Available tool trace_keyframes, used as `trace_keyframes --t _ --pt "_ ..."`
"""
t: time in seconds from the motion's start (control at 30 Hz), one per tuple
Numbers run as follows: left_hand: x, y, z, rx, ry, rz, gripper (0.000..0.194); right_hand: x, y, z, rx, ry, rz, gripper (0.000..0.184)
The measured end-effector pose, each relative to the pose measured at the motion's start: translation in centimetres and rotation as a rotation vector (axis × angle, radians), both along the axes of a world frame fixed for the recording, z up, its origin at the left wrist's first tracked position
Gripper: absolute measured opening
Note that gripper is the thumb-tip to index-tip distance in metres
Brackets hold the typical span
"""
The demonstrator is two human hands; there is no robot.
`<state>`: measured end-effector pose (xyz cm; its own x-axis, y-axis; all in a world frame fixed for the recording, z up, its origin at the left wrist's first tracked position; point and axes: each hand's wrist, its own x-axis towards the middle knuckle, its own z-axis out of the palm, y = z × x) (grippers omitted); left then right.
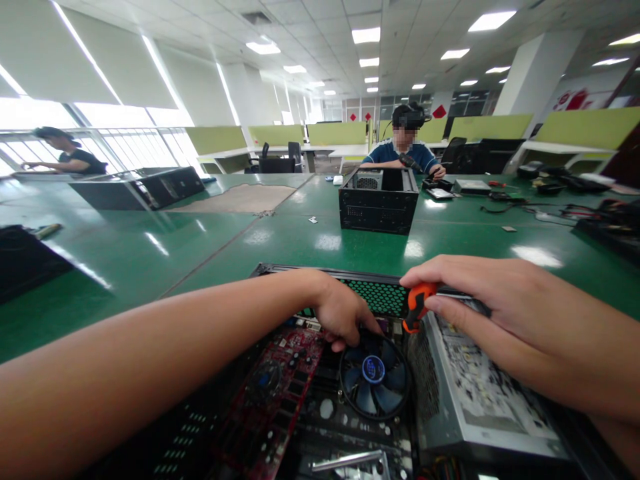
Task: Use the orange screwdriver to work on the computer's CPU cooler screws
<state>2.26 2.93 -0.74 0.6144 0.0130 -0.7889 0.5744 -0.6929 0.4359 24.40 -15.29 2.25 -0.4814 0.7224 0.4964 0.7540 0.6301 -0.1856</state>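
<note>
My left hand (pixel 344 312) reaches into an open computer case (pixel 280 269), with its fingers bent at the upper rim of a round black cooling fan (pixel 374 369). Its fingertips are partly hidden, so what they pinch there is unclear. My right hand (pixel 480 300) is closed around a screwdriver (pixel 419 307) with an orange and black handle, held above the case's right side. Left of the fan lies a red circuit board (pixel 285 380). Under my right hand sits a metal power supply (pixel 500 393) with a worn label.
Across the green table (pixel 240 243) stands another black case (pixel 379 212), with a person (pixel 403 150) working behind it. A second person (pixel 70 157) sits far left near a case lying flat (pixel 145 189). Cables and parts (pixel 550 200) lie at right.
</note>
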Motion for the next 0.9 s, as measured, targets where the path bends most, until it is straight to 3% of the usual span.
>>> trace_keyframes --t 0.2,0.4,0.53,0.73,0.9 --pt "0.2 0.0 0.1 0.015 0.007 -0.015 0.101 0.2 0.0 -0.3 -0.027 0.032 0.008 0.037" --pt "0.4 -0.2 -0.1 0.009 0.005 0.028 0.09 0.0 0.2 -1.4 -0.033 0.113 -0.063 0.016" --pt "0.5 -0.2 0.0 0.005 0.008 0.025 0.092 0.0 0.2 -1.0 -0.049 0.104 -0.028 0.02" --pt "0.6 -0.1 0.3 -0.001 0.017 0.004 0.099 0.3 0.0 -0.5 -0.065 0.051 0.04 0.042" --pt "0.6 -0.2 0.3 -0.005 0.007 0.02 0.092 0.2 0.0 -0.6 -0.039 0.058 -0.014 0.021"
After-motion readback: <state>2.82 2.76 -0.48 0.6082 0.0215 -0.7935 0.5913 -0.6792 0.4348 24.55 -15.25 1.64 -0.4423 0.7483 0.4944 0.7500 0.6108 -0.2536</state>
